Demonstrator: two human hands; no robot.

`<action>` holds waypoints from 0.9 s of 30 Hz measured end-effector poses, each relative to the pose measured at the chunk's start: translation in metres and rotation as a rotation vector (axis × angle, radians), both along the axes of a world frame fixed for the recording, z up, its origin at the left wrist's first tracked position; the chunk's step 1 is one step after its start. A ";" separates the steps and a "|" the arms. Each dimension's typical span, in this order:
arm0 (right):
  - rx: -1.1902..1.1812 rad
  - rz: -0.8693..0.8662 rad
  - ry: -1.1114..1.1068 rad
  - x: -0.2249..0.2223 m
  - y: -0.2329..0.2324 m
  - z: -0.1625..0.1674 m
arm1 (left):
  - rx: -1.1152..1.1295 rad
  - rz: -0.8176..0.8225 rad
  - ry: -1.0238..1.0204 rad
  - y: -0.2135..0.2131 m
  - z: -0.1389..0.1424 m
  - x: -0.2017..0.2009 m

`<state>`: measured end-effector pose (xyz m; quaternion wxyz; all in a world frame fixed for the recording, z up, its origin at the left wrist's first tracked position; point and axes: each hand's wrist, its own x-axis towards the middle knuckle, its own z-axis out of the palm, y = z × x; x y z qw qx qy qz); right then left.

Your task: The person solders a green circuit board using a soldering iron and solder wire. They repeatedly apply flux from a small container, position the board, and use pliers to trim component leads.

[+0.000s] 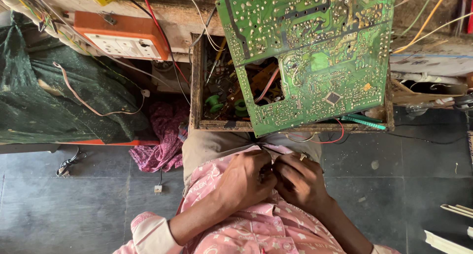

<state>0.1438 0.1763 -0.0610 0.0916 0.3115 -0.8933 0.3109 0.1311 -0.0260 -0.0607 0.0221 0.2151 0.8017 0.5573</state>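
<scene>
My left hand (pixel 245 179) and my right hand (pixel 299 180) are pressed together over my lap, against my pink patterned shirt (pixel 256 229). The fingers of both are curled around something small between them; it is hidden and I cannot tell what it is. A large green circuit board (pixel 315 52) lies solder-side up above my hands, resting over an open wooden drawer (pixel 196 81) full of small parts, wires and green spools (pixel 214 103).
An orange box with a white socket panel (pixel 123 37) sits at upper left, with red and white wires running past it. A dark green cloth (pixel 54 96) lies left, a magenta cloth (pixel 162 136) beside my knee. Grey tiled floor (pixel 74 205) surrounds me.
</scene>
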 end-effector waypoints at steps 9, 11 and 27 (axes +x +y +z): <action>0.206 0.067 -0.017 0.006 0.017 -0.021 | -0.123 -0.039 -0.142 0.010 -0.012 0.002; 0.215 0.094 0.014 0.006 0.019 -0.025 | -0.083 -0.041 -0.157 0.011 -0.017 0.003; 0.251 0.199 -0.067 -0.004 0.012 -0.020 | -0.022 -0.025 -0.173 0.019 -0.033 0.006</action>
